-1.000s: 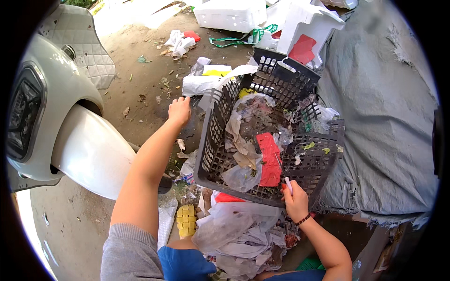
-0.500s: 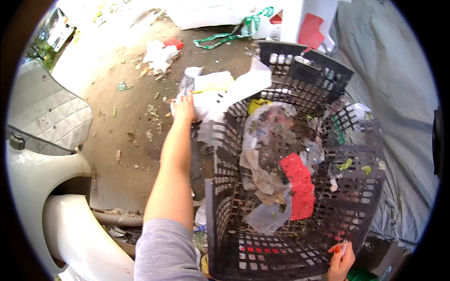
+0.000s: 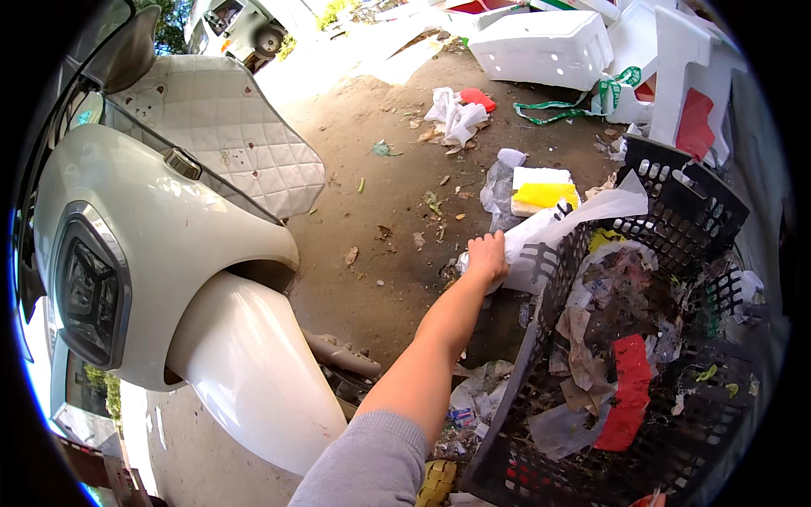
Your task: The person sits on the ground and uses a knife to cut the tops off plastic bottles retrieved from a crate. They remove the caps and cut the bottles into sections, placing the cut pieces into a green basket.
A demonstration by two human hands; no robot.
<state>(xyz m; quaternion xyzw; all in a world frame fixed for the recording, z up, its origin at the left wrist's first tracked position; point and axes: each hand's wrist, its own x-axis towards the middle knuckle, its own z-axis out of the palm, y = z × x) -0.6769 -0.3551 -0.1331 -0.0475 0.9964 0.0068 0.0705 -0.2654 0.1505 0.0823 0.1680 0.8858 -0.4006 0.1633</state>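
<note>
My left hand (image 3: 487, 258) reaches out over the dirt ground and is closed on a crumpled white plastic sheet (image 3: 541, 232). One end of the sheet drapes over the rim of a black plastic crate (image 3: 517, 359). Inside the crate lie a red torn piece (image 3: 625, 393), brown paper (image 3: 576, 334), cloudy plastic film and plant scraps. Just beyond my left hand are a white and yellow block (image 3: 545, 193) and a clear plastic bag (image 3: 498, 190). Only a sliver of my right hand (image 3: 649, 500) shows at the lower edge beside the crate, its fingers mostly cut off.
A white scooter (image 3: 253, 355) with a quilted cover (image 3: 224, 118) stands at the left. White foam boxes (image 3: 541, 51) and a green strap (image 3: 549, 117) lie at the far right. A white bag (image 3: 456, 117) and leaf litter are scattered on the ground. Grey sheeting borders the crate's right side.
The view has swung left, bringing more of the scooter in. My left hand has gone from spread fingers on the white plastic to a closed grip. My right hand has nearly left the picture.
</note>
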